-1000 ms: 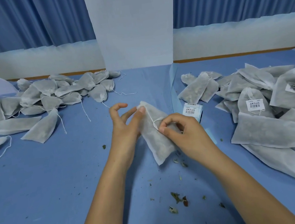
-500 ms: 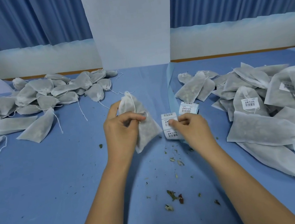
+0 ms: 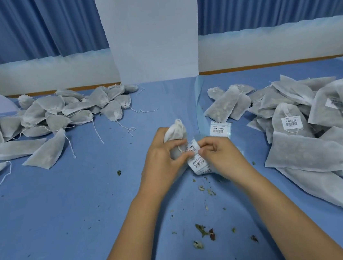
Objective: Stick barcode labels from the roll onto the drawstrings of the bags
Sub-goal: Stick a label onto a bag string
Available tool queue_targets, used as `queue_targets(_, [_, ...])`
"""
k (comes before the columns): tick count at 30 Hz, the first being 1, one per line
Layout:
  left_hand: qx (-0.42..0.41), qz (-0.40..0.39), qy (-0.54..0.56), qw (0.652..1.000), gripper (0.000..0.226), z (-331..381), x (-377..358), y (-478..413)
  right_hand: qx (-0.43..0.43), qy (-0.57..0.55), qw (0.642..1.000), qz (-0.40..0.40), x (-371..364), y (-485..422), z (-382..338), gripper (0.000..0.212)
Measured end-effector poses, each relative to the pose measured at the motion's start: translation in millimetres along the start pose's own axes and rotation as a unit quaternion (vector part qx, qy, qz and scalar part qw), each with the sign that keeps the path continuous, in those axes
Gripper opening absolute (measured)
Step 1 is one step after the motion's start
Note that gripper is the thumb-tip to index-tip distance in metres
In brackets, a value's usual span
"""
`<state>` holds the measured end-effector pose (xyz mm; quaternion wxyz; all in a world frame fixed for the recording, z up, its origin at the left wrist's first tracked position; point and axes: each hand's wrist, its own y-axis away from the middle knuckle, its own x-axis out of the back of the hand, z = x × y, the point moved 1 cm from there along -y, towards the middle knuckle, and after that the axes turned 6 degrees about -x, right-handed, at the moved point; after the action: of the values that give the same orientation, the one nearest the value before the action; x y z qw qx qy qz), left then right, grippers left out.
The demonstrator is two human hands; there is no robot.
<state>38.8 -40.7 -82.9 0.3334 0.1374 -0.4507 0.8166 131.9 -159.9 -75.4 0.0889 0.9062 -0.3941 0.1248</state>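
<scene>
My left hand (image 3: 163, 160) grips a white fabric drawstring bag (image 3: 176, 130) at centre; my right hand (image 3: 218, 156) pinches the white barcode label strip (image 3: 198, 162) touching it. Labelled bags (image 3: 310, 152) lie at three o'clock, unlabelled bags (image 3: 54, 104) at ten: much remains, I judge.

The bag (image 3: 175, 131) in my left hand (image 3: 163, 158) is greyish white; the labels (image 3: 199, 163) between it and my right hand (image 3: 218, 156) are white with black barcode stripes, on pale blue backing (image 3: 200, 113). The worktop (image 3: 68, 205) under both hands is plain blue, flecked by my wrists with green, brown and dark red crumbs (image 3: 201, 229). The loose bags (image 3: 57, 113) left of my left hand are grey-white, and the heaped bags (image 3: 310, 152) right of my right hand carry white, black-barred tags (image 3: 291, 121).
</scene>
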Motion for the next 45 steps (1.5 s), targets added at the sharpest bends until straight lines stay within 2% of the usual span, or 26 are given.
queue_targets(3, [0.018, 0.004, -0.004, 1.0, 0.029, -3, -1, 0, -0.02, -0.019, 0.999, -0.04, 0, 2, -1, 0.04])
queue_targets(7, [0.015, 0.014, -0.001, 1.0, 0.027, -5, 0, -1, -0.045, -0.055, 0.996, -0.051, -1, 2, 0, 0.032])
queue_targets(12, [-0.042, 0.028, -0.009, 0.999, 0.021, -3, 1, 1, -0.057, -0.091, 0.994, 0.016, 1, 0, 3, 0.012])
queue_targets(14, [-0.052, 0.001, -0.002, 0.999, 0.02, -3, 0, 2, -0.049, -0.1, 0.993, 0.044, 2, 0, 4, 0.005])
queue_targets(16, [-0.044, -0.023, -0.002, 0.999, 0.02, -3, -1, 2, -0.044, -0.135, 0.988, 0.054, 2, 0, 4, 0.007])
queue_targets(21, [-0.032, 0.011, -0.016, 0.999, 0.013, -4, -1, 1, -0.088, -0.235, 0.968, -0.006, 4, 0, 2, 0.012])
queue_targets(24, [-0.037, 0.012, -0.01, 0.999, 0.012, -4, 0, 2, -0.09, -0.228, 0.969, 0.018, 5, -1, 3, 0.016])
queue_targets(27, [-0.061, -0.035, 0.008, 0.997, 0.023, -2, -1, 3, -0.075, -0.227, 0.969, 0.055, 3, 0, 2, 0.015])
queue_targets(31, [-0.046, -0.045, 0.022, 0.998, 0.019, -2, 0, 3, -0.064, -0.254, 0.964, 0.037, 0, 2, -1, 0.012])
queue_targets(34, [-0.049, -0.046, 0.024, 0.997, 0.009, -2, 0, 3, -0.058, -0.226, 0.972, 0.029, 1, 4, -3, 0.012])
queue_targets(40, [-0.007, -0.04, 0.084, 0.996, 0.01, -5, 3, 4, -0.018, -0.173, 0.985, 0.017, 4, 4, -3, 0.013])
queue_targets(43, [0.049, 0.005, 0.094, 0.994, 0.015, -3, 4, 3, -0.027, -0.155, 0.988, 0.009, 5, 4, -3, 0.015])
queue_targets(45, [0.101, 0.1, 0.078, 0.987, 0.024, -5, 13, 1, -0.044, -0.122, 0.992, 0.009, 5, 2, 0, 0.017])
